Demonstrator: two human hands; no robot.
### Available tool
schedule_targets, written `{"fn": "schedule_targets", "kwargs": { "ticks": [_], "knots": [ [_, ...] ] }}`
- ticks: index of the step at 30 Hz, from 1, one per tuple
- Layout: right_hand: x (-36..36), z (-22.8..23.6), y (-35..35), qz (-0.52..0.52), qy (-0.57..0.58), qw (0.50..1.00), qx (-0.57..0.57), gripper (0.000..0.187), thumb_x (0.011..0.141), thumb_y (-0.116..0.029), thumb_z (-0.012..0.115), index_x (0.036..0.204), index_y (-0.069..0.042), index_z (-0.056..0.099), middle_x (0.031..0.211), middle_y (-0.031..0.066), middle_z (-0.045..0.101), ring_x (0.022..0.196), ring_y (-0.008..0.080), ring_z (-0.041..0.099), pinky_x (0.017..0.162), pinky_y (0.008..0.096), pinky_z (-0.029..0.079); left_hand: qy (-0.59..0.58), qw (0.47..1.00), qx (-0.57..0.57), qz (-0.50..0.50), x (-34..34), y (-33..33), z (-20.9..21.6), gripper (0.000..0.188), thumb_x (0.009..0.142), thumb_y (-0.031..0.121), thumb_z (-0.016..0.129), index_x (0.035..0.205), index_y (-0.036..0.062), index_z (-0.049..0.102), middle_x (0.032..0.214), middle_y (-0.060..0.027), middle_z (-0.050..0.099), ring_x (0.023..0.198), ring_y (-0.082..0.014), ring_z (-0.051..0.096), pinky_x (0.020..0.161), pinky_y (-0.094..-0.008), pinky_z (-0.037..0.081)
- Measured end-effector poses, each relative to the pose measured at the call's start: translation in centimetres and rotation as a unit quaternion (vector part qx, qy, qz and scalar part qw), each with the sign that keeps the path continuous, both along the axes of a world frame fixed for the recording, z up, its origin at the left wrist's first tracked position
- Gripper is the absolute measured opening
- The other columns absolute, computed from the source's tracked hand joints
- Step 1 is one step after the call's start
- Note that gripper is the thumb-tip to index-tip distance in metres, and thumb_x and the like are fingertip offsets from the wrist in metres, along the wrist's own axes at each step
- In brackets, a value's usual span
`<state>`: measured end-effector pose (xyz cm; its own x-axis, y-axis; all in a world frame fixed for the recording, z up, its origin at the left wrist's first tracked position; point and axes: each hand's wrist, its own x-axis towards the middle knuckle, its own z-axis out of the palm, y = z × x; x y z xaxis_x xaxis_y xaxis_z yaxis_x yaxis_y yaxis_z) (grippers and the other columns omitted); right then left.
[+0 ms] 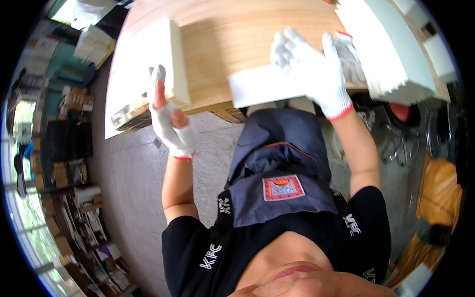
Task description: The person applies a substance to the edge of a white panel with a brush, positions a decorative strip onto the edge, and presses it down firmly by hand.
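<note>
A white rectangular sheet (257, 88) lies at the table's near edge, its near side jutting slightly past it. My right hand (316, 72), in a white knit glove with a red cuff, rests flat over the sheet's right end, fingers spread. My left hand (170, 121) wears a similar glove with some fingers bare. It is beside the near end of a tall white stack of sheets (173, 59) on the left, fingers stretched forward and nothing visible in them. A crumpled greyish glove (350, 62) lies just right of my right hand.
Another long white stack (383, 44) stands along the right side of the wooden table (213, 54). Shelves with boxes (74, 198) line the far left. To the right are a dark stool with a red seat (400, 112) and orange-brown wrapped material (438, 193).
</note>
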<state>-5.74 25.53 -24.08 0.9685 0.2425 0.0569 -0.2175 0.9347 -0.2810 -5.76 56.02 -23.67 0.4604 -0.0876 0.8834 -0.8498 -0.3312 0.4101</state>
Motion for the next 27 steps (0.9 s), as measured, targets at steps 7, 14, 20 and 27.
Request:
{"fn": "schedule_targets", "kwargs": {
  "ticks": [7, 14, 20, 27],
  "knots": [
    [-2.8, 2.7, -4.9, -0.091, 0.015, 0.996, -0.022, 0.038, 0.099, -0.042, 0.049, 0.105, -0.007, 0.065, 0.101, 0.0086, 0.064, 0.095, 0.0268, 0.058, 0.089, 0.0404, 0.049, 0.119, 0.988, -0.084, -0.054, 1.0, -3.9, 0.3, 0.032, 0.104, 0.034, 0.052, 0.1, 0.0026, 0.051, 0.151, -0.026, 0.042, 0.142, -0.0352, 0.039, 0.114, -0.0476, 0.032],
    [-3.2, 0.2, -7.3, -0.239, -0.174, 0.946, -0.13, 0.06, 0.099, -0.051, 0.049, 0.137, -0.004, 0.047, 0.132, 0.0145, 0.055, 0.123, 0.0322, 0.051, 0.108, 0.0486, 0.039, 0.159, 0.97, -0.181, 0.029, -1.8, -2.3, -7.8, 0.052, 0.104, 0.048, 0.04, 0.132, 0.0042, 0.047, 0.151, -0.0214, 0.042, 0.141, -0.0336, 0.038, 0.119, -0.0471, 0.026],
    [-7.0, -3.9, 1.5, -0.348, -0.365, 0.583, -0.637, 0.075, 0.1, -0.057, 0.038, 0.151, -0.002, 0.037, 0.15, 0.0175, 0.044, 0.131, 0.032, 0.045, 0.117, 0.0436, 0.027, 0.663, 0.269, -0.667, -0.21, -6.0, -7.7, -15.9, 0.07, 0.099, 0.061, 0.029, 0.134, 0.0036, 0.048, 0.143, -0.0181, 0.047, 0.131, -0.0347, 0.044, 0.114, -0.05, 0.033],
    [-11.3, -16.1, 15.1, -0.011, -0.349, 0.554, -0.756, 0.079, 0.099, -0.062, 0.04, 0.153, -0.006, 0.034, 0.158, 0.0171, 0.035, 0.147, 0.033, 0.031, 0.123, 0.0446, 0.016, 0.676, 0.424, -0.556, -0.233, -11.8, -6.3, -12.6, 0.089, 0.096, 0.07, 0.029, 0.151, -0.0001, 0.03, 0.157, -0.0206, 0.033, 0.145, -0.0414, 0.03, 0.12, -0.0551, 0.022]
  ]
}}
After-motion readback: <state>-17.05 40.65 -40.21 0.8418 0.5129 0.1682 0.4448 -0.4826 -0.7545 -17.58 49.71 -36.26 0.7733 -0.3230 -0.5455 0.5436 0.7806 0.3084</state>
